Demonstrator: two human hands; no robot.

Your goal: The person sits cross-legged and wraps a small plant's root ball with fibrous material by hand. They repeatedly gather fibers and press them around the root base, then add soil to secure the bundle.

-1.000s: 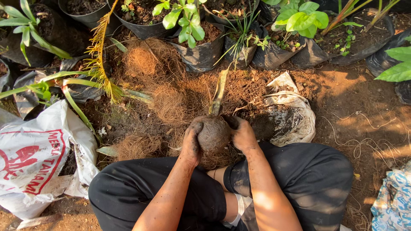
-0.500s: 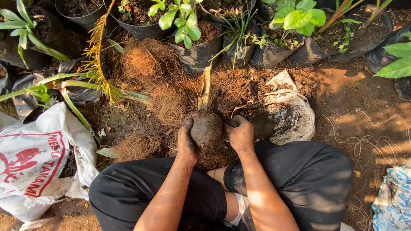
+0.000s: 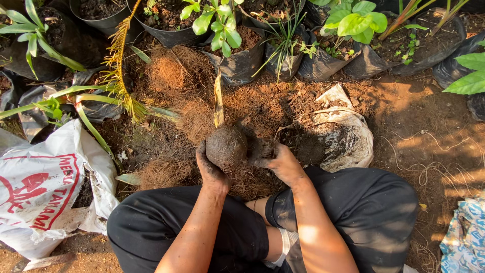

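My left hand [image 3: 211,171] cups a round ball of dark soil [image 3: 226,146] from its left and underside. A pale yellow shoot [image 3: 219,103] stands up out of the top of the ball. My right hand [image 3: 279,162] sits just right of the ball, soiled, with its fingers curled around a clump of dark soil. Both hands hover over a mat of brown coconut fibre [image 3: 177,101] spread on the ground in front of my knees.
An open white sack of soil [image 3: 338,129] lies right of the hands. A white printed bag [image 3: 48,192] lies at the left. Black grow bags with green plants [image 3: 237,48] line the far edge. A patterned cloth [image 3: 465,237] is at lower right.
My right hand has come off the soil ball and moved slightly right, taking up a clump of soil. The ball stays in my left hand, now more exposed.
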